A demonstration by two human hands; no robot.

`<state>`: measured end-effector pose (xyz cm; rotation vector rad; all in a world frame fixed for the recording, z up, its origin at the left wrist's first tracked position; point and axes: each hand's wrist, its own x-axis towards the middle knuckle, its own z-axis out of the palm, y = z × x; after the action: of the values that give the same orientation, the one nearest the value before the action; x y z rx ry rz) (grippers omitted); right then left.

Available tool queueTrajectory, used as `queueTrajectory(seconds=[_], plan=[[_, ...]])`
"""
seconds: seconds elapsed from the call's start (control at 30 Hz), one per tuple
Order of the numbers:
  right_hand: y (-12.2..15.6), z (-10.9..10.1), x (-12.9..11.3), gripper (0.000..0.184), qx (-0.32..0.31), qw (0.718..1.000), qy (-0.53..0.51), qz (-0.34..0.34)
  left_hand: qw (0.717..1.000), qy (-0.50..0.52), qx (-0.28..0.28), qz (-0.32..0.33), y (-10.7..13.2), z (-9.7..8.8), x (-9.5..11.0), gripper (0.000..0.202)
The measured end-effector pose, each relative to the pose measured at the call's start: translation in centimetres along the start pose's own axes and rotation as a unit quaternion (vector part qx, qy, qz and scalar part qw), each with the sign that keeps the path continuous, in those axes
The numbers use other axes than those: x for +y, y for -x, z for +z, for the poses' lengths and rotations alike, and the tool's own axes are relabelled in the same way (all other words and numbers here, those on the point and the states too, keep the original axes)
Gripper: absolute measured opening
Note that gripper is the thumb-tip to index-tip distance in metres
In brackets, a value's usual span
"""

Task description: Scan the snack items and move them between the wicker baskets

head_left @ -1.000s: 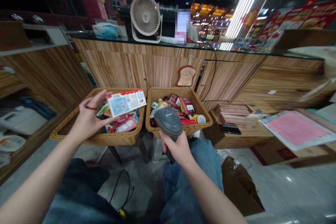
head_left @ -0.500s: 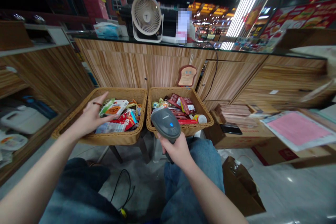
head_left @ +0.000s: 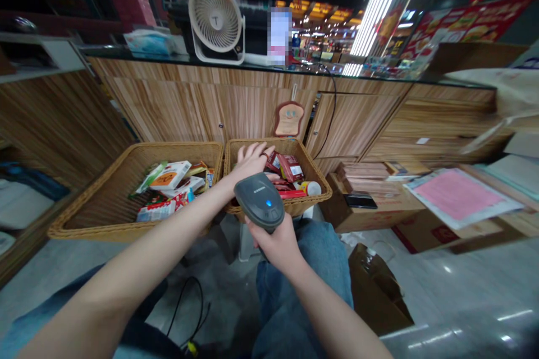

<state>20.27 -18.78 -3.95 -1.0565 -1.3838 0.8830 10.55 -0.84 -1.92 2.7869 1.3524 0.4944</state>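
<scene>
In the head view, the left hand (head_left: 251, 161) is spreading its fingers wide and holding nothing, hovering just over red snack packets (head_left: 290, 168) near the far-left corner of the right wicker basket (head_left: 252, 141). The right hand (head_left: 273, 244) is wrapping tightly around a grey handheld barcode scanner (head_left: 259, 202), which is showing a blue light just before that basket's near edge. Boxed snacks (head_left: 170, 175) are lying in the left wicker basket (head_left: 181, 147).

The left wicker basket (head_left: 96, 210) stands just beside the right wicker basket (head_left: 305, 205), and the 2 baskets hold snack packages (head_left: 168, 175). Behind them is a wooden counter (head_left: 189, 102) with a desk fan (head_left: 214, 19) on top. To the right, a smartphone (head_left: 359, 201) lies on a cardboard box (head_left: 370, 220).
</scene>
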Motion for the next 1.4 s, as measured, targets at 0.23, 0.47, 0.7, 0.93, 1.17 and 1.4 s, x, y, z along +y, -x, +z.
queueTrajectory(seconds=[0.23, 0.47, 0.7, 0.93, 1.17, 1.4], plan=[[0.1, -0.3, -0.2, 0.022, 0.011, 1.0, -0.001, 0.01, 0.995, -0.06, -0.07, 0.034, -4.3, 1.6, 4.3, 0.094], [0.1, -0.4, -0.4, 0.023, 0.01, 1.0, -0.005, 0.015, 0.993, -0.078, -0.08, 0.025, -5.5, 1.7, 5.5, 0.094], [0.0, -0.3, -0.2, 0.022, 0.016, 1.0, -0.001, 0.013, 0.993, -0.097, -0.065, 0.011, -5.1, 1.3, 6.4, 0.086], [0.0, -0.4, -0.1, 0.022, 0.013, 1.0, 0.004, 0.009, 0.995, -0.089, -0.003, 0.047, -3.2, -0.3, 3.8, 0.096], [0.0, -0.1, 0.0, 0.018, 0.009, 1.0, 0.003, 0.004, 0.991, -0.069, 0.098, 0.057, 2.3, -3.0, -1.7, 0.079], [-0.2, 0.1, 0.4, 0.017, 0.007, 0.999, 0.033, 0.02, 0.979, -0.059, 0.186, 0.057, 9.0, -6.2, -6.2, 0.101]])
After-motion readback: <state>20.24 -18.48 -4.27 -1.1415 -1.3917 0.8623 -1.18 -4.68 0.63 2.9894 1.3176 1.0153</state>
